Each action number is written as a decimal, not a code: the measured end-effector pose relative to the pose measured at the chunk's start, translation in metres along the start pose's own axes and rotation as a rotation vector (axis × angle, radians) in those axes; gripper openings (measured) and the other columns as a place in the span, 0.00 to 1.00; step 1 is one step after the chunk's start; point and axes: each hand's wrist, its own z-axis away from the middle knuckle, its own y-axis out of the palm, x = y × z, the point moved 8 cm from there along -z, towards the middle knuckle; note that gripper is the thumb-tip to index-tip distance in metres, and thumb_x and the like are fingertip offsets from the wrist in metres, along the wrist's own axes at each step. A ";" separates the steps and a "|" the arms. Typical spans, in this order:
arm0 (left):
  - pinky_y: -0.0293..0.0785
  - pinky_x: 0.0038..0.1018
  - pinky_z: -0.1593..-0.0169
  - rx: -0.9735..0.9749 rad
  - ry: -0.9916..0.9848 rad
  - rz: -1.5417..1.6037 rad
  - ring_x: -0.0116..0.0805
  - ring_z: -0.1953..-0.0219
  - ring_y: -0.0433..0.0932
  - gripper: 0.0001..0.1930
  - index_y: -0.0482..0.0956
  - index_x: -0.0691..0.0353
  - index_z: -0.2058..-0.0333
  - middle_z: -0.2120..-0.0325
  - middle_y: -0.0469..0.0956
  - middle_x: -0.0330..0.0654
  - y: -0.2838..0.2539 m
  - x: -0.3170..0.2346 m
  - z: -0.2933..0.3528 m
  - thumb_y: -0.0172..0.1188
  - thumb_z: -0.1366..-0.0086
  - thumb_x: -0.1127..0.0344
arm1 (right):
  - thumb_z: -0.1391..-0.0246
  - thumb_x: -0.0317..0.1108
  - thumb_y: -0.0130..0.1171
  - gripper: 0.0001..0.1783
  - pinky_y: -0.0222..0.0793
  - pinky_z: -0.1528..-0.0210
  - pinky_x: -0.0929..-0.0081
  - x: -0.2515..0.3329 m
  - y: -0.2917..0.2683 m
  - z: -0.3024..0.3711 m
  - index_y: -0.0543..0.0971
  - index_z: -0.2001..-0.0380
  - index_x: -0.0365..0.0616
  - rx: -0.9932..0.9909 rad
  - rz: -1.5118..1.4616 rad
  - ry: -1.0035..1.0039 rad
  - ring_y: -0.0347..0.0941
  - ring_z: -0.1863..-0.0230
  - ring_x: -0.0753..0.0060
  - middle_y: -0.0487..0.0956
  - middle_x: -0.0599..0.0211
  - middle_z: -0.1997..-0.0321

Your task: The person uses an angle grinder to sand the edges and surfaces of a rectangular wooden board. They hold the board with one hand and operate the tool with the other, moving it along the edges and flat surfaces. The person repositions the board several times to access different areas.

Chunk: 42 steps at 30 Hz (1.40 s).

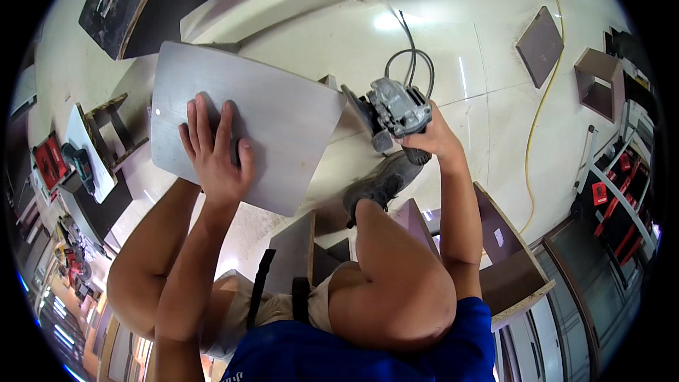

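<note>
grey panel [283,127] | rounded corners, broad face up | grey-black power tool [402,107] | tilted, at panel's right edge

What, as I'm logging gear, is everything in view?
panel: 1, grey, centre left
power tool: 1, grey, upper centre
cable: 1, black, beyond tool
line: 1, yellow, right
loose board: 1, brown, upper right
open boxes: 2+, brown, right
dark box: 1, black, upper left
white board: 1, white, left
drill: 1, dark green, left
case: 1, red, left
clutter: uncountable, mixed, left edge
shirt: 1, blue, bottom
shoe: 1, dark, centre
left hand: 1, bare, on panel
right hand: 1, bare, gripping tool
</note>
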 end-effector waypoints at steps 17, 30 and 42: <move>0.38 0.58 0.31 0.027 0.014 0.008 0.61 0.28 0.48 0.29 0.68 0.63 0.38 0.31 0.53 0.60 -0.003 -0.008 -0.005 0.49 0.38 0.60 | 0.71 0.32 0.70 0.30 0.67 0.55 0.77 0.000 -0.009 -0.004 0.76 0.58 0.34 0.125 -0.088 0.067 0.69 0.62 0.78 0.77 0.71 0.65; 0.38 0.57 0.31 0.021 0.008 0.010 0.61 0.28 0.48 0.29 0.68 0.63 0.38 0.31 0.53 0.59 -0.003 -0.006 -0.002 0.50 0.38 0.61 | 0.70 0.30 0.70 0.29 0.67 0.57 0.78 -0.005 -0.008 -0.009 0.75 0.59 0.35 0.093 -0.051 0.064 0.69 0.63 0.78 0.77 0.71 0.65; 0.39 0.58 0.31 0.008 -0.013 0.026 0.59 0.28 0.49 0.29 0.71 0.61 0.39 0.31 0.53 0.59 -0.003 -0.002 -0.001 0.52 0.41 0.61 | 0.68 0.24 0.69 0.22 0.70 0.59 0.78 -0.059 0.054 0.042 0.78 0.63 0.38 -0.157 -0.170 -0.006 0.73 0.66 0.81 0.80 0.72 0.68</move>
